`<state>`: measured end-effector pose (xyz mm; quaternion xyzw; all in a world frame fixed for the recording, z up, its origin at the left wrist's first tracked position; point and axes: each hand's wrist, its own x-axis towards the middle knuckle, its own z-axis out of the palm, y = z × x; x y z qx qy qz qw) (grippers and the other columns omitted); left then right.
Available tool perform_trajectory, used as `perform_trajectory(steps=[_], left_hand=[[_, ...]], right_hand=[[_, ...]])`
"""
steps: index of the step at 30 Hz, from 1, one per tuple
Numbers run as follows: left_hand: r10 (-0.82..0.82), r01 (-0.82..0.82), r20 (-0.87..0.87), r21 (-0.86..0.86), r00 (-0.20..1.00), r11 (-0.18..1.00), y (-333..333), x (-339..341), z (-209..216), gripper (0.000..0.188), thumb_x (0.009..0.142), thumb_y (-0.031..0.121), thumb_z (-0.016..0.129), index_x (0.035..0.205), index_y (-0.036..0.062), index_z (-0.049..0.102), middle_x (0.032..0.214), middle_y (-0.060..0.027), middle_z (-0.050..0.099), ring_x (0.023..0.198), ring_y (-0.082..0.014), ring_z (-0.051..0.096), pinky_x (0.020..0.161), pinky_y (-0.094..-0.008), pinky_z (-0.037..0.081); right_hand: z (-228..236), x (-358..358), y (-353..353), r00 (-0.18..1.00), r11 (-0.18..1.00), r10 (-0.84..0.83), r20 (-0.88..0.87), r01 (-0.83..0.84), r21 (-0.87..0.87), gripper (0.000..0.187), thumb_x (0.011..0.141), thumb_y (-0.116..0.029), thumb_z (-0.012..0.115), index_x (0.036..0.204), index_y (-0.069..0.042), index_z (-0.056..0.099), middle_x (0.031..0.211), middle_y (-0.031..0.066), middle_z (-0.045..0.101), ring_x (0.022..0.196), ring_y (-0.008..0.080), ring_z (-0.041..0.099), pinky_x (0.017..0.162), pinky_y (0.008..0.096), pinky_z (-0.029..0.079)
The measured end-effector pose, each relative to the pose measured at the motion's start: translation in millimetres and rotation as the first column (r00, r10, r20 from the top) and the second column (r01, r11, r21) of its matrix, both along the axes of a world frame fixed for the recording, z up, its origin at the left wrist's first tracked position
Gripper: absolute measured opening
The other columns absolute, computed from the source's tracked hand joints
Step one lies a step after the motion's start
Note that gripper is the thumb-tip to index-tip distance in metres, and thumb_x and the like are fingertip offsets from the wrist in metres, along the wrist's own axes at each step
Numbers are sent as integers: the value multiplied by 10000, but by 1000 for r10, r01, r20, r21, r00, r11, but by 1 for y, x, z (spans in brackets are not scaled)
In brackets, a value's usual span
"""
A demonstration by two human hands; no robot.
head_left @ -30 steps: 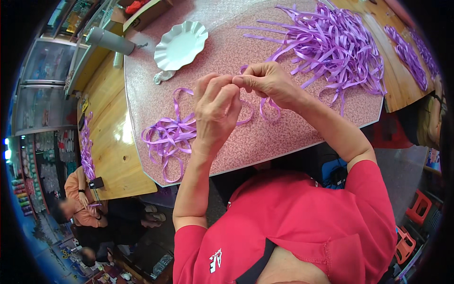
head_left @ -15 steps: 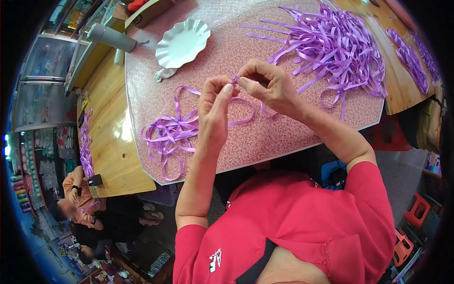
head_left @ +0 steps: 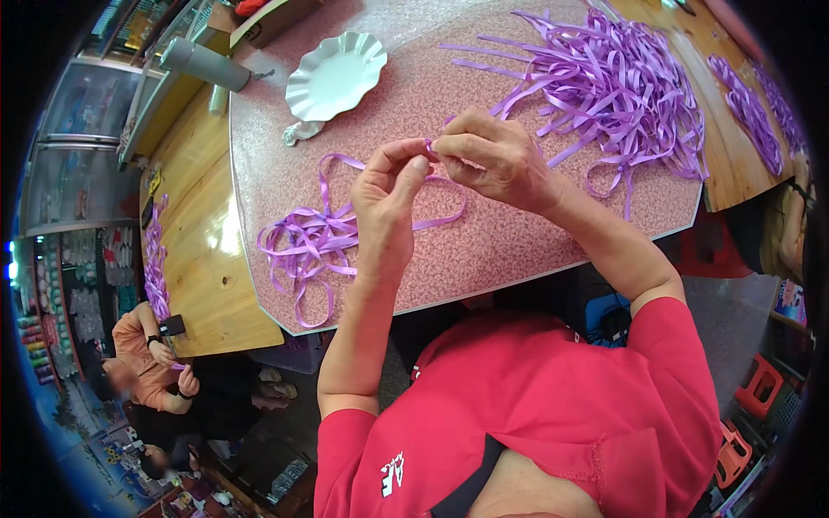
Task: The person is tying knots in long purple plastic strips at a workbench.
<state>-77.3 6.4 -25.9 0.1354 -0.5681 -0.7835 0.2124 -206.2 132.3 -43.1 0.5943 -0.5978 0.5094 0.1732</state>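
Note:
My left hand (head_left: 389, 194) pinches a purple ribbon (head_left: 451, 180) between thumb and forefinger, above the pink speckled tabletop. Opposite it, my right hand (head_left: 499, 162) is closed on the same ribbon, its fingertips almost meeting the left ones. Only a small bit of ribbon shows between the two hands; the fingers hide whether it is knotted. A loop of ribbon hangs down behind my left hand. Left of that wrist lies a small heap of looped purple ribbons (head_left: 302, 242). Beyond my right hand spreads a large pile of purple ribbons (head_left: 622, 95).
A white scalloped dish (head_left: 335, 78) stands at the far side, with a grey tumbler (head_left: 203, 65) to its left. More ribbon bundles (head_left: 747, 112) lie on the wooden table at right. On the left, a co-worker in orange (head_left: 142, 345) sits by another wooden table (head_left: 203, 285).
My right hand has turned, its fingers now folded over the ribbon where thumb and forefinger made a ring. My left hand stays nearly in place. The co-worker's hands have come together on a purple ribbon.

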Motion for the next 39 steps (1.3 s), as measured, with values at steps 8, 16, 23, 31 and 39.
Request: perform_trajectory(steps=[8, 16, 23, 31, 39], left_hand=[[148, -156, -59, -547, 987, 823, -4, -5, -14, 180, 893, 56, 704, 1049, -6, 640, 1002, -70, 618, 897, -125, 597, 779, -263, 499], [178, -136, 19, -559, 984, 818, -2, -10, -20, 70, 893, 26, 642, 919, 2, 582, 894, -63, 567, 797, -135, 560, 703, -280, 472], [109, -109, -28, -482, 994, 870, 2, -9, -14, 92, 916, 30, 641, 987, -7, 595, 971, -64, 562, 853, -120, 577, 763, -264, 495], [38, -41, -17, -381, 999, 923, -5, -9, -13, 155, 932, 71, 674, 1045, -12, 607, 1032, -52, 588, 925, -103, 601, 819, -236, 500], [-77, 77, -2, 50, 997, 996, -7, -6, -13, 282, 931, 77, 675, 1194, -8, 619, 1061, -56, 678, 949, -104, 628, 859, -247, 506]], right_hand=[[1, -2, 0, 1000, 1000, 17, 3, -17, 26, 222, 753, 22, 752, 954, -36, 677, 865, 82, 630, 697, 224, 645, 559, 316, 516], [-1, 2, 0, 978, 999, 24, 207, -30, 26, 154, 776, 11, 741, 910, -18, 674, 846, 77, 627, 651, 140, 617, 526, 266, 480], [0, 2, 1, 984, 999, -19, 178, 9, 52, 157, 784, 16, 739, 926, -8, 676, 846, 78, 629, 660, 151, 621, 526, 267, 487], [-1, -1, -2, 996, 999, -13, 88, 16, -35, 218, 788, 45, 735, 997, -13, 716, 883, 82, 650, 751, 186, 655, 582, 281, 524], [2, 2, -2, 995, 999, -22, 95, 26, -45, 184, 788, 47, 739, 959, -11, 702, 882, 83, 643, 732, 180, 651, 573, 283, 521]])
